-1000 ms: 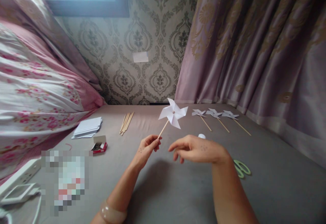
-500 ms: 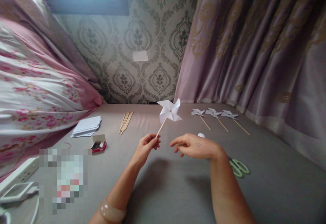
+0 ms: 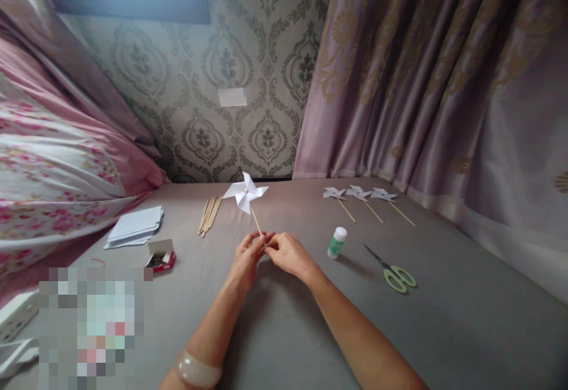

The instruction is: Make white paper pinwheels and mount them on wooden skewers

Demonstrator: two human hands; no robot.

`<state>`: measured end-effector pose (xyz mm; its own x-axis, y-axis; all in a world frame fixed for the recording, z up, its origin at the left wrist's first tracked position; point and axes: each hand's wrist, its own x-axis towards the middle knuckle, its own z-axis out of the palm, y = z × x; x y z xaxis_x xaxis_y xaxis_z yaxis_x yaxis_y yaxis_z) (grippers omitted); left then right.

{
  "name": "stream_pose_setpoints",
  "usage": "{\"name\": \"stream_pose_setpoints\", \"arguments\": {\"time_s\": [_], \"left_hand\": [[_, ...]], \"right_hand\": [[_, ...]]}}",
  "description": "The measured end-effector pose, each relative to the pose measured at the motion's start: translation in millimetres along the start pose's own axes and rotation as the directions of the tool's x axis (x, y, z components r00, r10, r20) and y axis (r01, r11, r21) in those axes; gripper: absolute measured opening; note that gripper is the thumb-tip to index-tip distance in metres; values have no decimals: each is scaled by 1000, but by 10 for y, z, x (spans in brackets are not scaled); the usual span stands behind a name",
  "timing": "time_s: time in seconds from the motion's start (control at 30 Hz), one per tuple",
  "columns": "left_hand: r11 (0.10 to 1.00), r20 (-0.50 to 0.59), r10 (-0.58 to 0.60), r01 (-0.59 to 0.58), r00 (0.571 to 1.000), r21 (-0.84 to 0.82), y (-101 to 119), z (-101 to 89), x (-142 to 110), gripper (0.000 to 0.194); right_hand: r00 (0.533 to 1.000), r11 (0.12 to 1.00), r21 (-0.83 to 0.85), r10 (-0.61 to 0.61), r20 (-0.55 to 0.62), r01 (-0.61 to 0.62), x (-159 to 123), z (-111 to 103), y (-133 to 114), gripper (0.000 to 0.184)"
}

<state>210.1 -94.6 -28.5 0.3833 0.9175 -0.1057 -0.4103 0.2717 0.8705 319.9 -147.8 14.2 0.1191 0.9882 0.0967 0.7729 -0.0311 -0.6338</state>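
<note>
A white paper pinwheel (image 3: pixel 245 193) on a thin wooden stick stands nearly upright in front of me, leaning a little left. My left hand (image 3: pixel 248 255) pinches the lower part of its stick. Against those fingers, my right hand (image 3: pixel 286 252) has its thumb and fingertips closed on the stick's bottom end, which the fingers partly hide. To the right of my hands, a glue stick (image 3: pixel 338 243) with a white cap stands upright. Beyond it lie green-handled scissors (image 3: pixel 394 273), blades pointing away to the left.
Three finished pinwheels (image 3: pixel 358 193) lie at the back right. Several wooden sticks (image 3: pixel 208 216) lie behind my left hand. Farther left are a stack of white paper (image 3: pixel 135 226), a small red open box (image 3: pixel 162 258) of metal bits, and a power strip (image 3: pixel 18 316).
My right hand has moved left from its hover and closed at the stick beside my left hand. The pinwheel has turned and tips left now. The view has swung slightly right.
</note>
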Motion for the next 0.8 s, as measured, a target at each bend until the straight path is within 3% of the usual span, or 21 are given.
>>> {"name": "stream_pose_setpoints", "arguments": {"time_s": [0.17, 0.27, 0.4, 0.53, 0.6, 0.7, 0.8], "left_hand": [[999, -10, -34, 34, 999, 12, -74, 20, 40, 50], [998, -2, -49, 49, 999, 41, -78, 5, 42, 49], [990, -95, -114, 121, 989, 74, -80, -62, 68, 42], [987, -137, -111, 126, 984, 104, -116, -111, 121, 31], [982, -137, -105, 124, 985, 140, -133, -114, 143, 29], [974, -124, -108, 130, 986, 187, -138, -105, 156, 29], [968, -106, -108, 129, 988, 216, -123, -102, 149, 31]], "right_hand": [[995, 993, 103, 58, -78, -50, 31, 76, 50, 22], [989, 985, 135, 119, -84, -107, 103, -77, 162, 16], [961, 966, 186, 212, -176, -179, 236, -667, 485, 16], [889, 945, 191, 316, -330, -265, 296, -1389, 950, 16], [852, 929, 185, 368, -372, -321, 290, -1608, 1184, 15], [810, 891, 184, 454, -370, -416, 270, -1658, 1491, 12], [797, 849, 174, 528, -292, -498, 279, -1465, 1725, 13]]}}
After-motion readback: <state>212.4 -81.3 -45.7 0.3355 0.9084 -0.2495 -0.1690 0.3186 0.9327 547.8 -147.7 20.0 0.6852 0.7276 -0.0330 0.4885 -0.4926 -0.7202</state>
